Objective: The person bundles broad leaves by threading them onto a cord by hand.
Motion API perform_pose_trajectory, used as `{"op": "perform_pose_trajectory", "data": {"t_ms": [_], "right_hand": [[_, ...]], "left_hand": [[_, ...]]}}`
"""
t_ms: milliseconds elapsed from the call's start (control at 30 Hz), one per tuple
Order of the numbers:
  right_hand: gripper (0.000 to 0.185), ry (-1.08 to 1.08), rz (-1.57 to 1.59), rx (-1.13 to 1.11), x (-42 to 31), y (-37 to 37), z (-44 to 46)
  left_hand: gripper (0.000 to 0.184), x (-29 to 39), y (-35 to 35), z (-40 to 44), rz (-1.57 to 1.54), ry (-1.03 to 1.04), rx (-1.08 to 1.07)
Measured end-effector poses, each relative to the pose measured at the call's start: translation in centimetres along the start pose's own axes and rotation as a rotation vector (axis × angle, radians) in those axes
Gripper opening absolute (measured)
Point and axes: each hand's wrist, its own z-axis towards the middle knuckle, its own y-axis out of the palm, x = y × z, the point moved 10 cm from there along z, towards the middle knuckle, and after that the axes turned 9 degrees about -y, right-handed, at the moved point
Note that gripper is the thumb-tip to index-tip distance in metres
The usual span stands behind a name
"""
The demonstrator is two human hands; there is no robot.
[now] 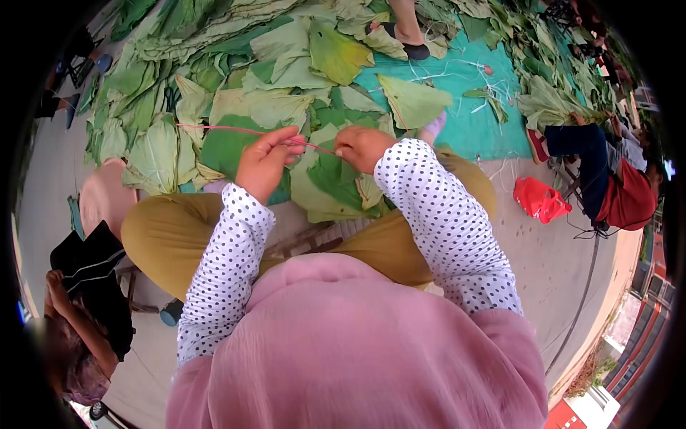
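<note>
A thin pinkish-red string (229, 129) runs from the left, past my left hand and across to my right hand. My left hand (263, 163) is closed loosely, thumb and fingers curled around the string. With thumb and finger together, my right hand (363, 149) pinches the string at its fingertips. Large flat green leaves (329, 175) lie under both hands, between my knees. Just right of my right hand is a pale green leaf (414, 101), with a short red line showing near its lower edge. Polka-dot sleeves cover my forearms.
Piles of leaves (153, 86) spread ahead and to the left over a teal sheet (493, 136). A pink tub (106, 196) stands left, a red plastic bag (541, 200) right. People sit on both sides; another person's foot (416, 51) is ahead.
</note>
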Motion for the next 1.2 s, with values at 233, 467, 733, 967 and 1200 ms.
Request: {"op": "perform_pose_trajectory", "data": {"t_ms": [233, 467, 733, 967, 1200], "right_hand": [[0.026, 0.374, -0.273, -0.602, 5.2, 6.0, -3.1], [0.016, 0.254, -0.41, -0.447, 5.2, 5.4, -2.9], [0.037, 0.61, -0.384, -0.551, 8.6, 7.1, -5.2], [0.037, 0.32, 0.117, -0.342, 6.8, 9.1, -2.3], [0.043, 0.377, -0.288, -0.71, 5.8, 8.0, -2.9]], "left_hand": [[0.033, 0.2, 2.2, -0.7, 0.031, -0.003, -0.064], [0.031, 0.7, 2.4, -0.6, 0.033, 0.111, -0.056], [0.032, 2.9, 3.7, -2.1, 0.084, 0.216, -0.053], [0.031, 1.3, 1.6, -1.7, 0.038, 0.159, 0.005], [0.032, 0.6, 0.2, -1.2, 0.03, 0.172, 0.042]]}}
